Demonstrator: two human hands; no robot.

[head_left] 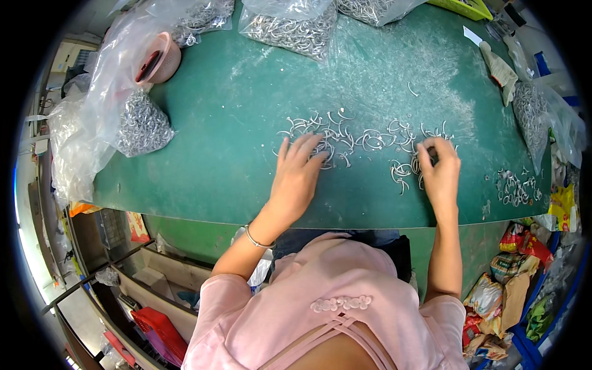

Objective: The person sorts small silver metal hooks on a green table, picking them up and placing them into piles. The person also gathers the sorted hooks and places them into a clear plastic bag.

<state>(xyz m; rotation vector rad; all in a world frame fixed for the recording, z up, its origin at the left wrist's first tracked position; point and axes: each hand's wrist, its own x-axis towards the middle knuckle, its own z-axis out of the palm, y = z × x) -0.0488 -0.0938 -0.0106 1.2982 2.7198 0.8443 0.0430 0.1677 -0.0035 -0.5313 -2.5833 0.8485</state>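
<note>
Loose curved metal pieces (pixel 372 140), silvery and hook-like, lie in a scattered band across the green table. Over the left end of this band is my left hand (pixel 295 182), its fingers apart and touching the pieces. My right hand (pixel 442 176) is at the band's right end, thumb and forefinger bent together in a pinch. What sits between those fingertips is hidden. Just left of the right hand lies a small cluster of curved pieces (pixel 401 169). A separate group of small metal rings (pixel 518 188) rests farther right, near the table's front edge.
Clear bags of metal pieces (pixel 290 34) stand along the far edge. Another filled bag (pixel 143 123) is at left, below a pink tub (pixel 165 58) holding a dark phone-like object. At right are a glove (pixel 501 71) and a bag (pixel 530 114). A yellow-green tray (pixel 462 7) sits far right.
</note>
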